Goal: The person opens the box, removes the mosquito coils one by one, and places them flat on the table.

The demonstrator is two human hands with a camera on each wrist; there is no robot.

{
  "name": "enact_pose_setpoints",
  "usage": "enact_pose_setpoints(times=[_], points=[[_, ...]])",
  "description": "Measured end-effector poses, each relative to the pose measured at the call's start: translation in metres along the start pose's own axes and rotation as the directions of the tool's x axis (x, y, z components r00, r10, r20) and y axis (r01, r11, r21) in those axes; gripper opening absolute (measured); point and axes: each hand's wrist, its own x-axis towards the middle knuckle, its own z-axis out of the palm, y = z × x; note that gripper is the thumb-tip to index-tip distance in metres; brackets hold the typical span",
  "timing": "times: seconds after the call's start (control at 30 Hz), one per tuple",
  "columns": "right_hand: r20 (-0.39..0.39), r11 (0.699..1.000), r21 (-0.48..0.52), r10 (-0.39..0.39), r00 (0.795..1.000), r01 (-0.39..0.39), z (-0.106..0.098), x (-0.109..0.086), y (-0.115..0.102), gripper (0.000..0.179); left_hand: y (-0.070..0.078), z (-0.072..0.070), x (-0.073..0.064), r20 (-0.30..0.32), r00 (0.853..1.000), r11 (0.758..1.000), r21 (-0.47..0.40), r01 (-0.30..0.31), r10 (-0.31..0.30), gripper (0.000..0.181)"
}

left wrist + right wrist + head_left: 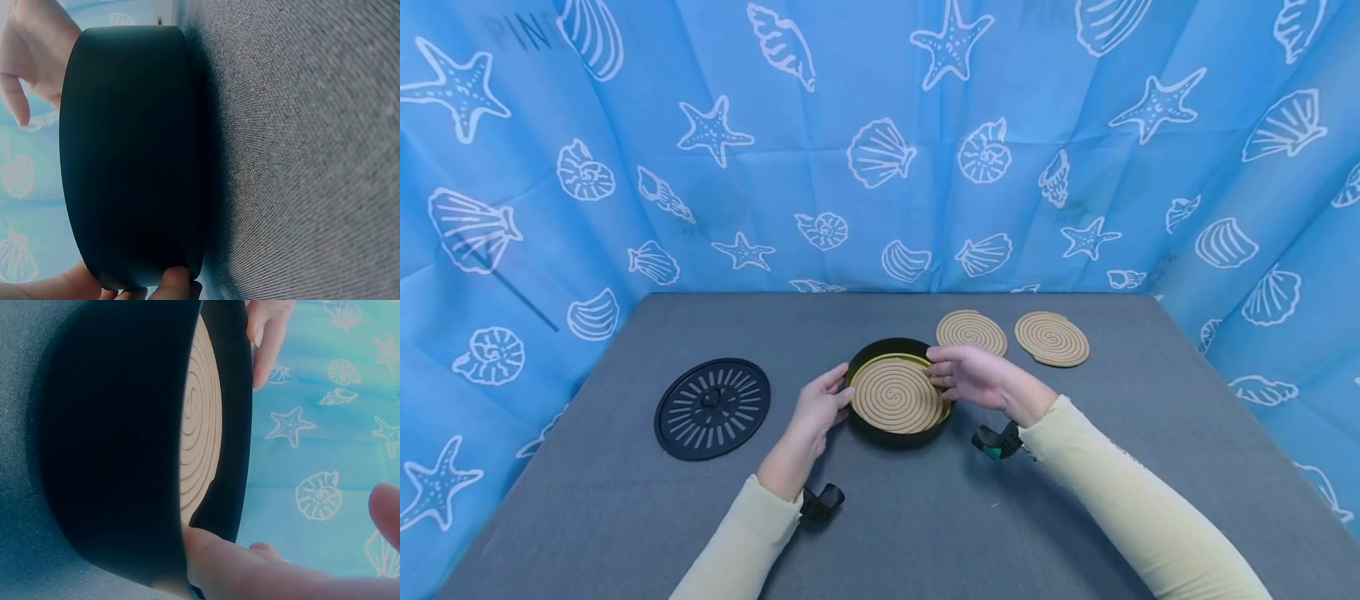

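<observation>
A round black mosquito coil holder (pixel 891 440) stands on the table, its low side wall filling much of the left wrist view. Inside it lies a tan spiral mosquito coil (pixel 897 395), with a yellow ring showing around its edge. My left hand (pixel 815 410) grips the holder's left side, fingertips against the outer wall. At the right rim my right hand (pixel 976 377) reaches over, with fingertips inside the holder by the coil's edge. In the right wrist view, its thumb (pixel 386 512) stands well apart from the fingers.
A slotted black lid (pixel 712 408) lies flat to the left. Two more mosquito coils, one (pixel 970 329) behind my right hand and another (pixel 1052 338) farther right, lie near the table's back edge. A blue shell-patterned curtain (pixel 880 208) hangs behind the grey table (pixel 910 525).
</observation>
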Motion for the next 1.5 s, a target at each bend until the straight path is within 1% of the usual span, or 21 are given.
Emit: enact_pose_setpoints(times=[0.17,0.37,0.57,0.73,0.93,1.07,1.27,1.33,1.5], points=[[-0.027,1.0,0.015,-0.004,1.0,0.004,-0.001,0.0,0.0,0.065,-0.001,0.001,0.001,-0.012,1.0,1.0,-0.006,0.006,-0.006,0.048],[-0.02,1.0,0.022,-0.017,1.0,0.018,-0.005,-0.003,-0.001,0.058,-0.002,0.0,0.002,-0.01,1.0,1.0,-0.015,0.005,-0.006,0.048],[-0.027,0.999,0.001,-0.039,0.999,0.039,-0.01,-0.002,-0.003,0.057,-0.001,0.0,0.001,0.001,1.0,1.0,-0.009,-0.007,0.007,0.049],[-0.039,0.997,-0.029,-0.071,0.997,0.07,-0.012,0.001,-0.003,0.055,0.0,-0.001,0.0,0.005,1.0,1.0,-0.007,-0.005,0.005,0.049],[-0.094,0.994,-0.074,-0.094,0.991,0.087,-0.009,0.003,-0.002,0.053,-0.001,0.0,0.001,0.008,1.0,1.0,-0.009,-0.008,0.008,0.049],[-0.106,0.991,-0.052,-0.13,0.986,0.125,-0.008,0.006,0.002,0.051,-0.001,0.001,0.001,0.005,1.0,1.0,-0.009,-0.014,0.014,0.05],[-0.099,0.979,0.048,-0.194,0.976,0.199,-0.004,0.011,0.011,0.049,-0.001,0.001,0.002,0.001,1.0,1.0,-0.005,-0.01,0.01,0.05],[-0.089,0.976,0.064,-0.202,0.975,0.208,-0.003,0.012,0.013,0.048,-0.001,0.001,0.002,0.0,1.0,1.0,-0.008,-0.005,0.005,0.05],[-0.088,0.979,0.065,-0.188,0.978,0.194,0.0,0.013,0.017,0.049,-0.001,0.001,0.002,0.0,1.0,1.0,-0.01,-0.002,0.002,0.05]])
